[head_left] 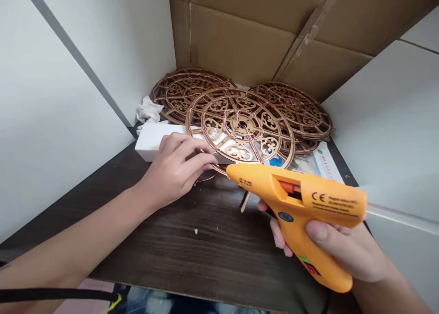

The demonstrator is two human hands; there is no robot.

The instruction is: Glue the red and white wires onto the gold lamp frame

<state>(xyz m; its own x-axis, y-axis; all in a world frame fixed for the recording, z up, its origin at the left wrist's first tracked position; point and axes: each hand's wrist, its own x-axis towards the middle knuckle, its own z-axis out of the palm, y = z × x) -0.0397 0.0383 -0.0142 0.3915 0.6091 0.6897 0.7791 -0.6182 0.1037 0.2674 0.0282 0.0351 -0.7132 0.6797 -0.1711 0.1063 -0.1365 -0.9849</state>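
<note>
My right hand (346, 247) is wrapped round the handle of a yellow-orange hot glue gun (302, 192), with a clear glue stick (398, 215) jutting from its back end. The gun's nozzle points left, at the near rim of a round gold openwork frame (269, 147). Thin red and white wires run round that frame's hub and along its rings. At the frame's near left rim, my left hand (181, 165) pinches the edge and wire between thumb and fingers. The nozzle hides part of the rim.
Stacks of similar frames lie behind, at left (174, 92) and right (308, 110). A white box (149, 140) sits under the front frame, with crumpled tissue (149, 109) beside it. Printed paper (329, 163) lies at right. Cardboard (240, 35) and white panels enclose the dark tabletop (154, 254).
</note>
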